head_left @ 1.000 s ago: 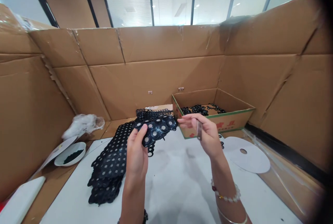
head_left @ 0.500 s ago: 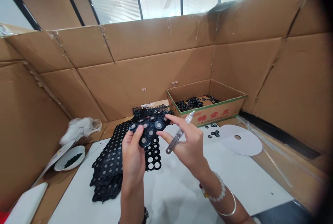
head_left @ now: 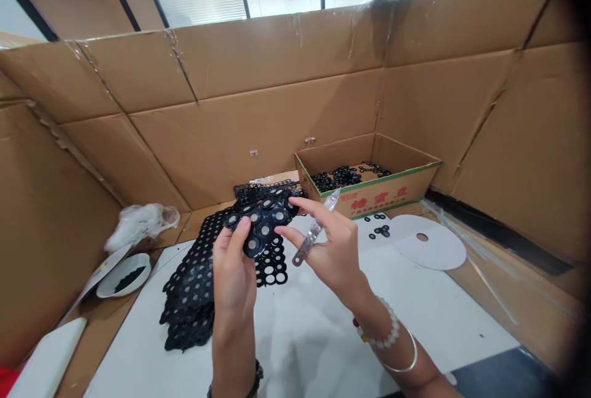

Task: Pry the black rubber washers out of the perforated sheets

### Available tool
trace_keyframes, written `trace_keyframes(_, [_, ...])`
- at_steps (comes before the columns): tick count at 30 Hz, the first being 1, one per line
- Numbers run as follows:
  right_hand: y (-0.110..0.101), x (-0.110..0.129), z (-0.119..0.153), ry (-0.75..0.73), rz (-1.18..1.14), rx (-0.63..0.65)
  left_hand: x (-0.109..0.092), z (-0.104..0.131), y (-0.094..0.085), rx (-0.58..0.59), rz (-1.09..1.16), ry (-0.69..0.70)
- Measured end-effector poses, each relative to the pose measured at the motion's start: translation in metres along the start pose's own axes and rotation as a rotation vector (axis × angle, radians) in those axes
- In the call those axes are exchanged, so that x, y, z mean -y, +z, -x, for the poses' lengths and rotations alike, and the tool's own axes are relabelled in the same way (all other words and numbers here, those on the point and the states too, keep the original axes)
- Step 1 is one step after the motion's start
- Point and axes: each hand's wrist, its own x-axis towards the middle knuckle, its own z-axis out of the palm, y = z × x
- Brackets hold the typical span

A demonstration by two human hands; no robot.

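Note:
A small piece of black rubbery sheet (head_left: pixel 265 219), set with round rings and pale centres, is pinched at its near left side between the thumb and fingers of my left hand (head_left: pixel 234 272). My right hand (head_left: pixel 339 247) carries a silver pointed metal tool (head_left: pixel 308 244) with a hole at its lower end, lying slantwise across the fingers. The right index fingertip and thumb are at the piece's right edge. Behind and left of my hands lies a pile of larger black ring sheets (head_left: pixel 189 299). An open lattice of black rings (head_left: pixel 272 268) shows beneath the held piece.
A cardboard box (head_left: pixel 392 191) with many loose black rings stands at the back right. In front of it lie several small rings (head_left: pixel 381 230) and a white disc (head_left: pixel 438 244). A white bowl (head_left: pixel 141 284) and a plastic bag (head_left: pixel 143 225) are at left. Cardboard walls (head_left: pixel 258 77) enclose the table.
The whole view has shifted slightly. My hands keep nearly the same pose around the black piece, which is tilted a little differently.

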Motion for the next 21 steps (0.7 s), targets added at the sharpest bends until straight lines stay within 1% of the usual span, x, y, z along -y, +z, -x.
trace_keyframes(6, [0.0004, 0.0005, 0.0007, -0.012, -0.007, 0.009, -0.0003, 0.0033, -0.0004, -0.001, 0.01, 0.017])
trace_keyframes(14, [0.0011, -0.0002, 0.0035, 0.033, -0.052, 0.061, 0.0001, 0.0042, -0.0002, 0.038, 0.025, 0.058])
trace_keyframes(21, [0.0057, -0.0026, 0.0035, 0.064, -0.106, 0.096, 0.0024, 0.0021, -0.0023, 0.045, 0.021, 0.081])
